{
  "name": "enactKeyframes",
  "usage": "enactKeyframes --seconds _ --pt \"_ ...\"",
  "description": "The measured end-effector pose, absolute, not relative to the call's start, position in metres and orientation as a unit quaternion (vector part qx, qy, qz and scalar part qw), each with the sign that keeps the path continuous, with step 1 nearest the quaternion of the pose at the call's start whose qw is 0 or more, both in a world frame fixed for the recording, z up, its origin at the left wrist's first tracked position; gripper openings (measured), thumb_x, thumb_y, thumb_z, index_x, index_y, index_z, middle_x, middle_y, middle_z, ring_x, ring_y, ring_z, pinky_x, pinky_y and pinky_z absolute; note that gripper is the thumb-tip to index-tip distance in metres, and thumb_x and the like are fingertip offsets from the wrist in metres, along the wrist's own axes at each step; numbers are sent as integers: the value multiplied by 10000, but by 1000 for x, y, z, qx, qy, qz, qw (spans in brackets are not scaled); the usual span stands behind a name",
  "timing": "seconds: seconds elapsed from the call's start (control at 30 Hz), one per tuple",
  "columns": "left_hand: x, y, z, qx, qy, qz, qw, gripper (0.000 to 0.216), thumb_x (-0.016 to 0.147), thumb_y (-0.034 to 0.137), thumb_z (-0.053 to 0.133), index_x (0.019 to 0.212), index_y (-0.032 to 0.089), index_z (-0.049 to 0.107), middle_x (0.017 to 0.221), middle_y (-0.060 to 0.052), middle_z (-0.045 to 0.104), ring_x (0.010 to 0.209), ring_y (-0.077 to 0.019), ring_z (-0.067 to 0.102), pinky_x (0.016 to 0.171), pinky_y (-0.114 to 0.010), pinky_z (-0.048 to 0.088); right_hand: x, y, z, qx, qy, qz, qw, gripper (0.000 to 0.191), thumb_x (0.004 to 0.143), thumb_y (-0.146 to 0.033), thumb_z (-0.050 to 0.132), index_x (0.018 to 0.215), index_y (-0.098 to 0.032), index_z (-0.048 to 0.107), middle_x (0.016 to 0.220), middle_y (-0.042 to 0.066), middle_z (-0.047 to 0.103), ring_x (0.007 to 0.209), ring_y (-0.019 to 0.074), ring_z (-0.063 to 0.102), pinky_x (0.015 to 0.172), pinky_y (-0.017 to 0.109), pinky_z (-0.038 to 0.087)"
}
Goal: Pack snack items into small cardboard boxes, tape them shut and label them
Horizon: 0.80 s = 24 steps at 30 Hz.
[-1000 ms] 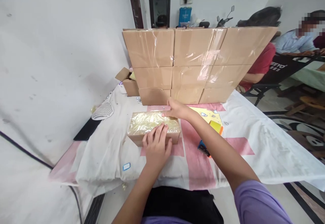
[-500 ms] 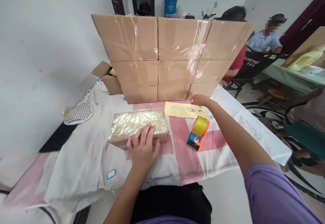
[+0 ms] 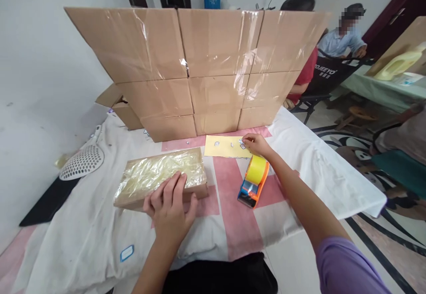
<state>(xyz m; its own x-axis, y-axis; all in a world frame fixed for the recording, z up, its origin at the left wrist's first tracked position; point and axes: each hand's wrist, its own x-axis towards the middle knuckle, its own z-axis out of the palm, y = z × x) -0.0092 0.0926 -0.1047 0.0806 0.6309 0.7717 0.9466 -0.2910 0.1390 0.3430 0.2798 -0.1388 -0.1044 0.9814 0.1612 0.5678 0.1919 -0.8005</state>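
Note:
My left hand (image 3: pixel 168 207) lies on the near edge of a long cardboard box (image 3: pixel 140 178) wrapped with shiny clear tape. Its fingers stretch over the top and its thumb is apart at the front side. At the yellow sheet (image 3: pixel 222 152), my right hand (image 3: pixel 258 145) has its fingertips pinched together over the right part. Small outlined pieces like stickers are on that sheet; whatever the pinch holds is too small to make out. Just below my right wrist lies an orange and blue tape dispenser (image 3: pixel 253 183) with a yellow roll.
Behind the sheet stands a wall of stacked, taped cardboard boxes (image 3: pixel 216 94). An opened carton (image 3: pixel 128 115) sits left of it. A white perforated scoop-like piece (image 3: pixel 83 163) and a blue-edged label (image 3: pixel 127 253) lie on the cloth. Other people sit beyond the table.
My right hand has moved from the sheet's far edge down onto its right part, fingers now pinched. My left hand stays on the box. The view has shifted somewhat.

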Motion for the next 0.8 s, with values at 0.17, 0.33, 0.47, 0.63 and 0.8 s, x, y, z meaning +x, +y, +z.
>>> enactKeyframes --seconds 0.17,0.33,0.47,0.63,0.8 --pt "15 87 -76 -726 -490 -469 113 360 822 212 669 1178 263 643 1142 -95 701 1071 -316 612 984 -503 381 336 273 -150 -540 -626 353 438 370 872 -552 559 907 -184 567 713 27 664 571 131 540 544 255 407" --pt "100 119 -75 -752 -265 -561 -223 214 879 110 567 1021 256 634 814 -18 695 712 -168 646 646 -292 498 337 267 -149 -518 -586 393 485 425 836 -625 604 829 -201 578 629 0 619 521 123 481 518 260 377" --pt "164 187 -107 -528 -425 -559 -478 137 904 263 568 1014 201 620 830 -28 657 683 -134 609 614 -238 481 337 262 -143 -513 -587 394 487 433 836 -635 593 829 -203 579 625 -9 605 548 136 512 550 272 410" --pt "193 244 -149 -468 -452 -569 -503 243 849 341 644 1019 169 620 911 -55 666 792 -153 636 687 -246 494 334 258 -139 -492 -622 392 466 393 879 -587 574 842 -196 599 650 -15 583 597 141 530 603 276 423" --pt "195 248 -166 -456 -443 -563 -527 194 862 357 622 881 165 648 839 -46 684 786 -161 642 713 -256 492 329 259 -147 -493 -628 392 458 380 875 -574 605 973 -207 587 687 -30 564 618 137 523 589 266 400"
